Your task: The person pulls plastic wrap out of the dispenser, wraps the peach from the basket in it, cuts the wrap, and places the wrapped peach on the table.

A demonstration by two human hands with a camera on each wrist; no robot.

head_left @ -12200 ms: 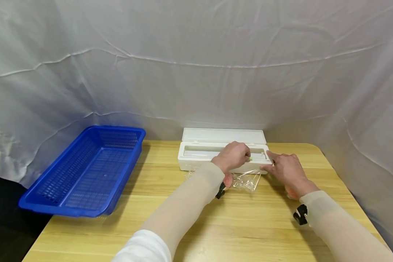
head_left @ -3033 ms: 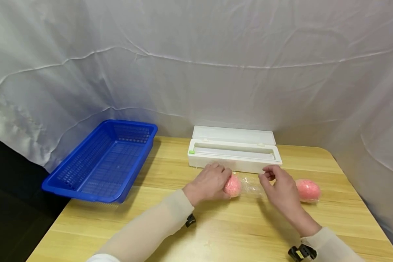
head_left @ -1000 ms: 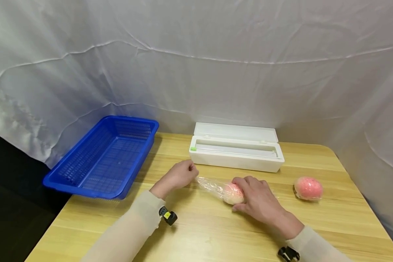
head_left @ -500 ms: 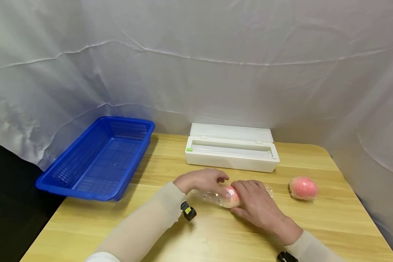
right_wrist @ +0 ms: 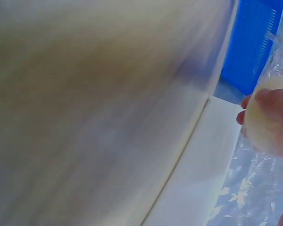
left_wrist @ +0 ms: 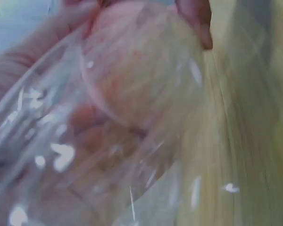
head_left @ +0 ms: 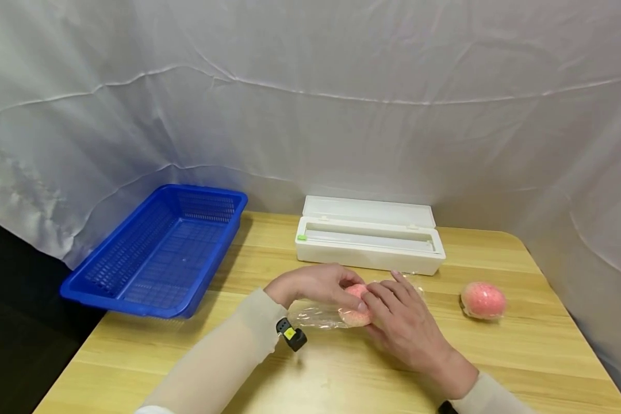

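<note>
A pink and cream peach (head_left: 353, 317), draped in clear cling film (head_left: 315, 317), is between both hands over the middle of the table. My left hand (head_left: 313, 286) grips it from the left, thumb along its near top. From the right, my right hand (head_left: 409, 325) holds the same peach, fingers bent over its side. Loose film trails toward the left wrist, and in the left wrist view it spreads in front of the peach (left_wrist: 146, 70). The right wrist view shows a thumb across the peach's pale side (right_wrist: 264, 125).
A second wrapped peach (head_left: 483, 300) rests on the table (head_left: 538, 351) at the right. Behind the hands stands a white cling film dispenser (head_left: 370, 253), lid raised, green slider (head_left: 302, 237) at its left end. A blue basket (head_left: 202, 276) is at the left.
My left hand pulled film out leftward, then came back to the peach and now grips it. The right hand took hold of the peach, which has shifted slightly left and turned.
</note>
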